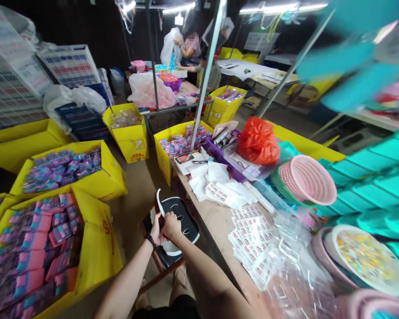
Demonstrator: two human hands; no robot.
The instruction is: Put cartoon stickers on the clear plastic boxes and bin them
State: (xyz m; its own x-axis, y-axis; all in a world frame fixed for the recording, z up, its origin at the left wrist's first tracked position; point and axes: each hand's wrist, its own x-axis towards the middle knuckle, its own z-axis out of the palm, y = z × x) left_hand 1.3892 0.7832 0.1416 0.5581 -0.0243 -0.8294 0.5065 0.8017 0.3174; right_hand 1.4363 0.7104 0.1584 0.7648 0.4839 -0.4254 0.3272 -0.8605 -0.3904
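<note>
Both my hands meet low at the centre over a black chair with a white-edged backrest (182,217). My left hand (155,228), with a dark bead bracelet at the wrist, grips the white edge of the backrest. My right hand (170,225) is closed on the top of the same backrest, knuckles up. The chair stands in the aisle between the wooden table (219,221) on my right and the yellow boxes on my left.
Yellow boxes (99,248) of pink and purple packets line the left. On the table lie small printed packets (249,230), clear bags, white papers, a pink basket (307,179) and a red bag (258,141). A person (191,48) works at the back. Teal crates (372,186) crowd the right.
</note>
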